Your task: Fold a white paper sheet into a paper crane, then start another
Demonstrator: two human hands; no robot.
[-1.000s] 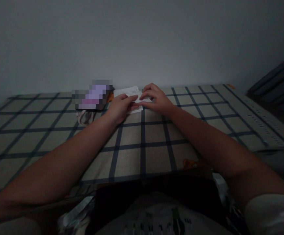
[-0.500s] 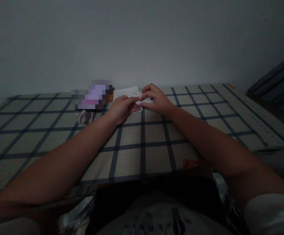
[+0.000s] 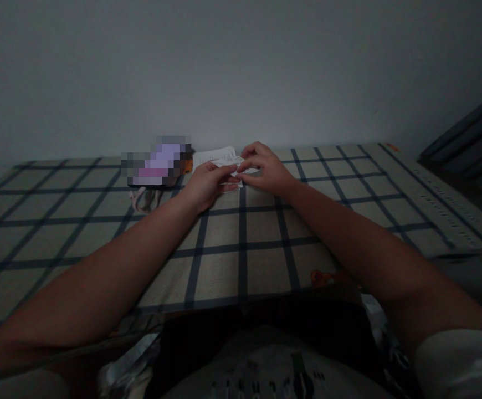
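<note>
Both my hands meet over the far middle of a table covered with a checked cloth [image 3: 261, 221]. My left hand [image 3: 205, 183] pinches a small piece of white paper [image 3: 236, 161] between thumb and fingers. Opposite it, my right hand [image 3: 266, 169] has its thumb and fingertips closed on the right part of the same paper. Behind and under the hands lie white sheets [image 3: 216, 155] with faint printed lines. The dim light and my fingers hide how the held paper is shaped.
Left of my hands a phone [image 3: 160, 166] with a lit, blurred screen stands tilted, a pale cable [image 3: 141, 202] lying before it. Something orange [image 3: 188, 165] shows beside it. A grey wall [image 3: 241, 72] rises at the table's back edge. Dark slatted shapes [image 3: 473, 133] stand at the right.
My fingers have shifted very slightly on the white paper. Both arms and everything else stay in place.
</note>
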